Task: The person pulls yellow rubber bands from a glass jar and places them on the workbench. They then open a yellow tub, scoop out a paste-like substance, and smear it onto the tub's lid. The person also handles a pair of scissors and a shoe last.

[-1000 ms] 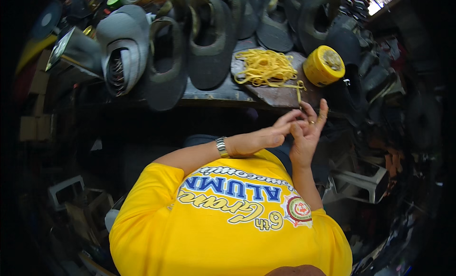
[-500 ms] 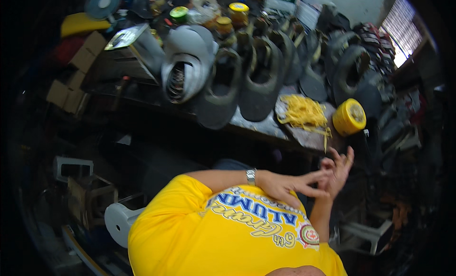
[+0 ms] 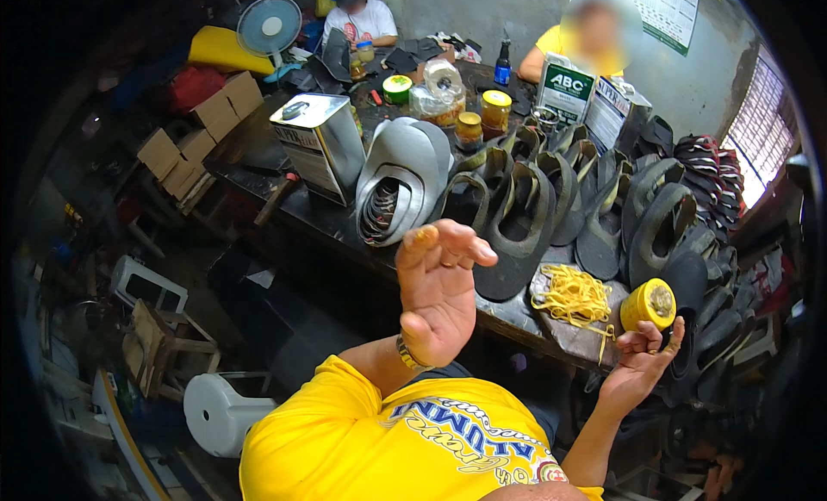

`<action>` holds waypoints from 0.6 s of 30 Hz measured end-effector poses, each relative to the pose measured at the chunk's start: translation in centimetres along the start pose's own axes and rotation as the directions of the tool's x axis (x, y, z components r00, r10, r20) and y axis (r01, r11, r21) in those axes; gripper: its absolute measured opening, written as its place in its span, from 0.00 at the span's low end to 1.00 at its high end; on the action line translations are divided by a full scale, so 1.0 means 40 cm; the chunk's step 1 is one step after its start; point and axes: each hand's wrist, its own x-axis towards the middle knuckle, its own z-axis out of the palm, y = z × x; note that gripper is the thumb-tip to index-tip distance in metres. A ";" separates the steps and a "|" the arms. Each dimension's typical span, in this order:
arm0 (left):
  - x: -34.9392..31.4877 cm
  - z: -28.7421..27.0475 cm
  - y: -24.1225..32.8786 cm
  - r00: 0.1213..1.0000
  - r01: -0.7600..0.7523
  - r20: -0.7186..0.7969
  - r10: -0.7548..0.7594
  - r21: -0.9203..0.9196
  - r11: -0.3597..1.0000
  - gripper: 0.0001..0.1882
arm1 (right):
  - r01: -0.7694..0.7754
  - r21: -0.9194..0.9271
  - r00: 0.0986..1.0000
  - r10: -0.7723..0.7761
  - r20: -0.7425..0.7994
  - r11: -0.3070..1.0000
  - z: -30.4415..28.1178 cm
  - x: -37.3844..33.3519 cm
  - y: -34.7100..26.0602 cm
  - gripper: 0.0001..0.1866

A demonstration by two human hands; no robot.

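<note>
My left hand (image 3: 438, 298), with a metal watch at its wrist, is raised in front of the table edge. Its palm shows and the fingers are loosely bent; nothing is in it. Lower at the right, my right hand (image 3: 639, 370) has its fingers apart and holds nothing, just below a yellow jar (image 3: 648, 305). A heap of yellow laces or strips (image 3: 575, 296) lies beside that jar on a flat slab (image 3: 594, 333). Behind my left hand stand a dark shoe upper (image 3: 517, 255) and a stack of grey shoe pieces (image 3: 405, 174).
Several dark shoe uppers (image 3: 642, 212) crowd the table's right side. A metal can (image 3: 323, 148), amber jars (image 3: 495, 113) and a dark bottle (image 3: 503, 66) stand farther back. Two people sit across the table. A white stool (image 3: 215, 415) and a wooden stool (image 3: 168, 350) are at left.
My hands were together before my chest. They have parted: the left rose, the right moved right and down. The view has tilted up, bringing the two people into sight.
</note>
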 end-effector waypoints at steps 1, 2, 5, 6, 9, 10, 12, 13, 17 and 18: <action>0.002 0.006 0.001 0.999 0.011 0.029 -0.012 0.039 0.999 0.45 | 0.023 -0.032 0.998 -0.021 0.051 0.999 0.020 -0.007 0.008 0.38; -0.002 0.011 0.005 0.998 0.019 0.053 -0.023 0.078 0.997 0.45 | 0.039 -0.066 0.995 -0.033 0.091 0.997 0.039 -0.015 0.014 0.39; -0.034 0.031 0.017 0.984 0.151 0.060 -0.169 0.234 0.960 0.44 | 0.045 -0.006 0.984 -0.043 0.173 0.999 0.088 -0.020 0.015 0.41; -0.042 0.032 0.017 0.980 0.162 0.068 -0.185 0.250 0.955 0.44 | 0.039 0.017 0.982 -0.042 0.182 0.999 0.100 -0.016 0.010 0.41; -0.063 0.026 0.021 0.964 0.217 0.113 -0.242 0.195 0.956 0.42 | 0.029 0.206 0.967 -0.080 0.242 0.978 0.119 0.025 -0.030 0.40; -0.066 0.018 0.016 0.959 0.214 0.140 -0.246 0.208 0.954 0.42 | 0.013 0.274 0.960 -0.088 0.264 0.962 0.124 0.041 -0.049 0.40; -0.080 0.006 0.007 0.951 0.201 0.191 -0.244 0.219 0.955 0.41 | -0.008 0.349 0.939 -0.113 0.326 0.937 0.130 0.083 -0.092 0.41; -0.099 0.010 0.010 0.946 0.246 0.152 -0.286 0.240 0.939 0.42 | -0.017 0.400 0.924 -0.138 0.356 0.916 0.129 0.109 -0.120 0.41; -0.166 -0.011 0.012 0.869 0.341 0.240 -0.432 0.343 0.876 0.38 | 0.020 0.568 0.888 -0.276 0.368 0.823 0.108 0.202 -0.270 0.43; -0.188 -0.016 0.012 0.842 0.364 0.270 -0.467 0.354 0.861 0.37 | 0.044 0.631 0.844 -0.367 0.391 0.775 0.108 0.219 -0.299 0.41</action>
